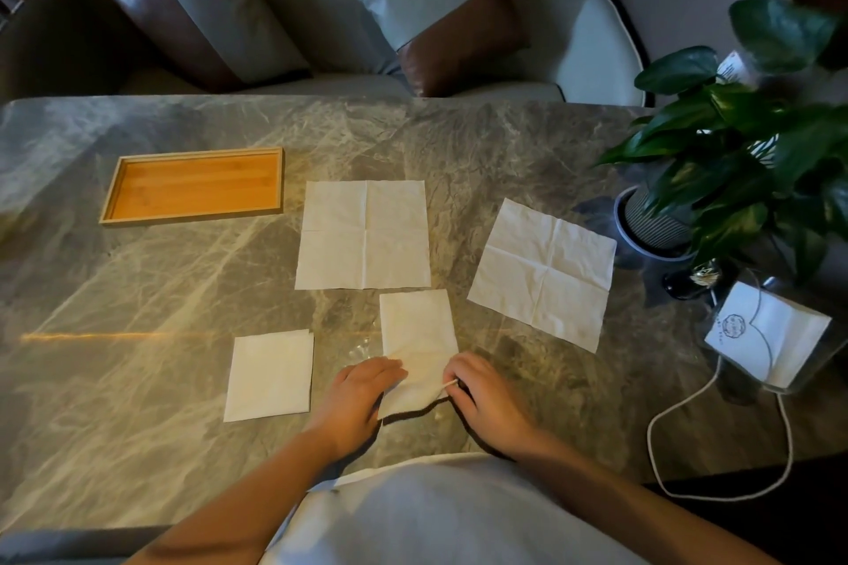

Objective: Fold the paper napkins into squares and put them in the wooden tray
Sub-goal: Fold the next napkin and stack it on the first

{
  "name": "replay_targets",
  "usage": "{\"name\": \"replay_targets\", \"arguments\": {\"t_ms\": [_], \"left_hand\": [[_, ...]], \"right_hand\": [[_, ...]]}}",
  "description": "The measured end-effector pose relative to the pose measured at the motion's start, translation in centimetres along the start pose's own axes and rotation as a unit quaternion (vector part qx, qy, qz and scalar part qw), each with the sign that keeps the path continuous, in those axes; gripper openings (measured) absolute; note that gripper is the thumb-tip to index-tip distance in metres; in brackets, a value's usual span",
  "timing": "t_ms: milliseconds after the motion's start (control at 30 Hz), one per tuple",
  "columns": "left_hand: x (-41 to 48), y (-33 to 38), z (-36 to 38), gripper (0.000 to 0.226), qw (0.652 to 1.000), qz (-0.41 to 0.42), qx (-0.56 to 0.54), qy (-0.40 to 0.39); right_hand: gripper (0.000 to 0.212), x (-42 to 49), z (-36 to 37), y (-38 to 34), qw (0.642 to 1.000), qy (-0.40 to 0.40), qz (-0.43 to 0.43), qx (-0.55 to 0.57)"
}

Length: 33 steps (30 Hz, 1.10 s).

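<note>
**One napkin squared, one half-folded, tray still bare**

On the marble table [183, 358] we work from the largest pieces down. The wooden tray [110, 197] sits at the far left and we see nothing in it, so no napkin has been delivered. Two open napkins wait: the centre one [362, 234] just right of the tray, and the right one [541, 273] near the potted plant [734, 151]. Both lie flat, creased but unfolded. Near us, the half-folded napkin [417, 330] is a tall rectangle; our left hand [358, 399] presses flat on its near left corner, while our right hand [486, 399] pinches its near right edge, lifting it. The folded square [270, 374] rests at the near left. We judge roughly a quarter done.
</note>
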<state>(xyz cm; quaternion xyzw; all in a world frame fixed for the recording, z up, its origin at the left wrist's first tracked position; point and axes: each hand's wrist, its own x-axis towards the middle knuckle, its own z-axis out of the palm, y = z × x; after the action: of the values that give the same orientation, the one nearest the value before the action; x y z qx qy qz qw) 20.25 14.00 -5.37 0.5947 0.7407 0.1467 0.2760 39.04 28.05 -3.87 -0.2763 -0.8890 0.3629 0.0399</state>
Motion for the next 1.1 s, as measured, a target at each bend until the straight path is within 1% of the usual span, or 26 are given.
{"name": "replay_targets", "arguments": {"t_ms": [33,100,167,233,367,400,467,533,600,667,700,833,967,1100], "left_hand": [[-0.1,0.1,-0.1,0.048,1.000,0.000,-0.010,0.007],[-0.1,0.5,-0.5,0.036,0.997,-0.002,-0.059,0.050],[-0.2,0.7,-0.8,0.024,0.992,-0.025,-0.090,0.084],[-0.1,0.6,-0.9,0.020,0.990,-0.058,-0.095,0.089],[-0.5,0.3,-0.7,0.022,0.987,-0.112,-0.091,0.075],[-0.6,0.2,-0.6,0.023,0.986,-0.120,-0.094,0.071],[-0.8,0.1,-0.6,0.023,0.984,-0.133,-0.100,0.057],[-0.9,0.2,-0.6,0.024,0.982,-0.140,-0.118,0.049],[-1.0,0.4,-0.7,0.022,0.978,-0.143,-0.142,0.045],[-1.0,0.4,-0.6,0.014,0.976,-0.152,-0.147,0.043],[-1.0,0.5,-0.6,0.014,0.976,-0.159,-0.146,0.043],[-0.7,0.4,-0.2,0.024,0.968,-0.189,-0.160,0.046],[-0.5,0.4,0.0,0.024,0.961,-0.209,-0.171,0.057],[-0.3,0.5,0.0,0.016,0.956,-0.220,-0.182,0.064]], "right_hand": [[0.007,0.1,-0.1,-0.1,1.000,0.010,0.009,0.016],[0.007,0.2,-0.4,-0.2,0.998,0.030,0.029,0.038],[0.005,0.3,-0.7,-0.3,0.997,0.039,0.039,0.055],[0.008,0.2,-1.0,-0.4,0.996,0.036,0.049,0.070],[0.040,0.0,-1.3,-0.2,0.994,-0.027,0.086,0.068],[0.043,0.0,-1.2,-0.2,0.993,-0.043,0.092,0.065],[0.035,0.1,-0.9,-0.1,0.992,-0.051,0.098,0.056],[0.022,0.2,-0.7,-0.4,0.992,-0.034,0.106,0.065],[0.015,0.3,-0.5,-0.6,0.988,-0.012,0.123,0.089],[0.015,0.3,-0.2,-0.8,0.983,-0.004,0.147,0.114],[0.015,0.3,-0.1,-0.8,0.980,-0.003,0.160,0.118],[0.011,0.3,0.6,-0.7,0.973,0.010,0.204,0.110],[0.010,0.6,0.6,-0.7,0.967,0.015,0.216,0.131],[0.008,0.8,0.5,-0.5,0.966,0.012,0.220,0.138]]}}
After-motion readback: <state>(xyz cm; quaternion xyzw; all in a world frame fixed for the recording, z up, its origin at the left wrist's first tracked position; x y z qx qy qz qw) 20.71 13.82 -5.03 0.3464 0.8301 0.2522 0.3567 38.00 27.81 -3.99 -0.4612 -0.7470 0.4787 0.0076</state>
